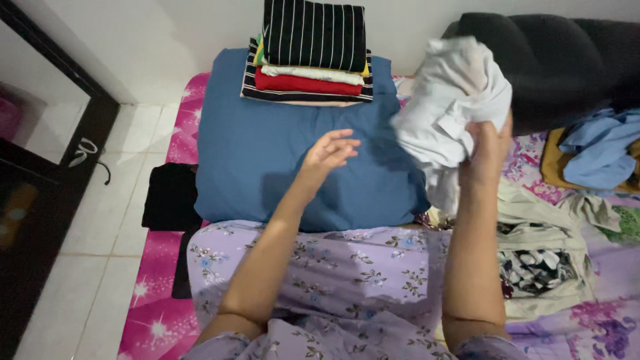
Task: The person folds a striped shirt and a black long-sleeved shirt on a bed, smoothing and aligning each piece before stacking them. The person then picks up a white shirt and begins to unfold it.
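My right hand (489, 148) is raised and grips a crumpled white garment (448, 107), which hangs bunched above the right edge of a blue pillow (267, 160). Over the middle of that pillow hovers my left hand (328, 152), empty, fingers spread and reaching toward the white cloth without touching it. A stack of folded clothes (311, 60) rests on the far end of the pillow: a black white-striped piece on top, then white, red and striped pieces below.
Unfolded clothes lie at the right: a light blue garment (600, 150), a beige one with a patterned piece (540, 253), and a dark cushion (560, 60) behind. A black cloth (172, 197) lies on the pink mattress (155, 320). White floor tiles and a dark cabinet (40, 200) are at left.
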